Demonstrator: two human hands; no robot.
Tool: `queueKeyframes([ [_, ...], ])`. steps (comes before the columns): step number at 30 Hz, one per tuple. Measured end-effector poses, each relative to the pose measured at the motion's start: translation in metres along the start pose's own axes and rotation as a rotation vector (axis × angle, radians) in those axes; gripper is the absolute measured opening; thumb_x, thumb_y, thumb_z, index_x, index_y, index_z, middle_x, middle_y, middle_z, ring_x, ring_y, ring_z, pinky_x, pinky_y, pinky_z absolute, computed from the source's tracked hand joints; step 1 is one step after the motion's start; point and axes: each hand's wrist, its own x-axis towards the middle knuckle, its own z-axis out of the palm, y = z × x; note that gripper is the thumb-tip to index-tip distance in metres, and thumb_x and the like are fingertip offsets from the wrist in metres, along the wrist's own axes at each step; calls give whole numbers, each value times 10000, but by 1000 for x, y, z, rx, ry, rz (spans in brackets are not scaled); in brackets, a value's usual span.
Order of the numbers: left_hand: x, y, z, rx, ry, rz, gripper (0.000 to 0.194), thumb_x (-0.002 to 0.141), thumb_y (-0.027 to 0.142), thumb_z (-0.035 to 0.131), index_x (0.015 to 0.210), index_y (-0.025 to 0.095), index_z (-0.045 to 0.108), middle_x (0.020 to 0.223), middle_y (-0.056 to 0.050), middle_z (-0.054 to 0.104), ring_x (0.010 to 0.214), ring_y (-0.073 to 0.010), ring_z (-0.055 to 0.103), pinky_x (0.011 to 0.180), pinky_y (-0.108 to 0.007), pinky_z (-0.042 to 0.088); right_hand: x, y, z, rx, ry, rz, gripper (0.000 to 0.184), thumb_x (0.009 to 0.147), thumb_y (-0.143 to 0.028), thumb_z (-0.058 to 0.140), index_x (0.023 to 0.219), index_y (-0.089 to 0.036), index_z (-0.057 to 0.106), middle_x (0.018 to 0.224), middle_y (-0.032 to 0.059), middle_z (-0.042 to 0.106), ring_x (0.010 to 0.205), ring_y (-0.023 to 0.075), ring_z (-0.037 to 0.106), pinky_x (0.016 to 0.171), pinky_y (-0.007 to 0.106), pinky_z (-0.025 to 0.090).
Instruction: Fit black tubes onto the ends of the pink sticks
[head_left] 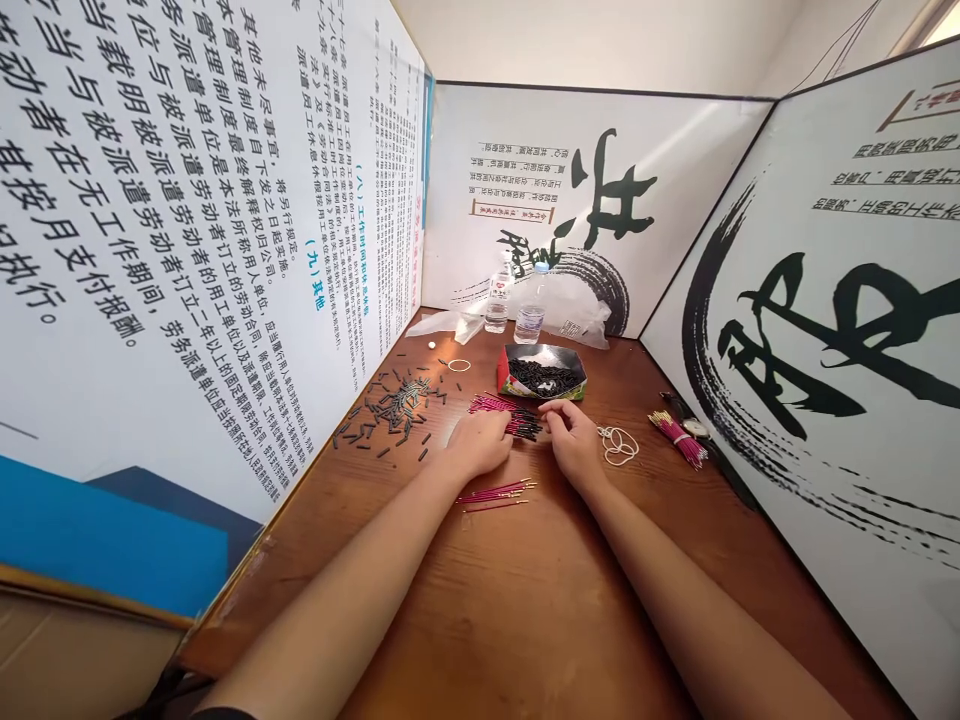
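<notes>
My left hand is closed, its fingers curled at the near side of a pile of thin pink sticks, many with black ends pointing right. What its fingers hold, if anything, is hidden. My right hand is at the black ends of that pile, thumb and fingers pinched together; anything between them is too small to make out. Nearer to me, several pink sticks with gold tips lie loose on the table. Just beyond the hands stands an open box holding small black tubes.
Loose black tubes are scattered at the left of the wooden table. White rubber bands, a tied bundle of pink sticks and a watch lie right. Two water bottles stand behind the box. Printed panels enclose the table.
</notes>
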Motion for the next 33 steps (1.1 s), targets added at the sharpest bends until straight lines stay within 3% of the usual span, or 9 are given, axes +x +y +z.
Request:
queueKeyframes([
  [17, -17, -15, -2, 10, 13, 140, 136, 830, 167, 439, 902, 203, 549, 1017, -86, 634, 985, -238, 562, 866, -362, 446, 0, 0, 0, 9, 13, 24, 182, 808, -313, 494, 807, -193, 631, 704, 8, 605, 647, 167, 527, 646, 287, 406],
  [27, -27, -21, -11, -19, -81, 68, 152, 845, 274, 474, 956, 220, 563, 1113, -78, 564, 1074, -254, 494, 913, -405, 422, -1, -1, 1, 17, 18, 31, 174, 791, -315, 507, 799, -196, 634, 712, 11, 618, 649, 167, 533, 644, 291, 417],
  [30, -28, -19, -22, -21, -111, 17, 241, 822, 308, 510, 1039, 219, 564, 1183, -95, 537, 1132, -276, 469, 943, -426, 411, 0, -4, 0, 32, 37, 23, 169, 786, -309, 512, 809, -194, 633, 700, 7, 608, 647, 164, 536, 645, 294, 428],
  [33, -45, -12, -47, -66, -142, -38, 378, 788, 384, 562, 1130, 225, 555, 1247, -105, 516, 1167, -294, 462, 974, -448, 396, 4, -25, -5, 96, 109, -23, 142, 793, -282, 518, 810, -192, 626, 674, -8, 564, 621, 146, 515, 617, 285, 426],
])
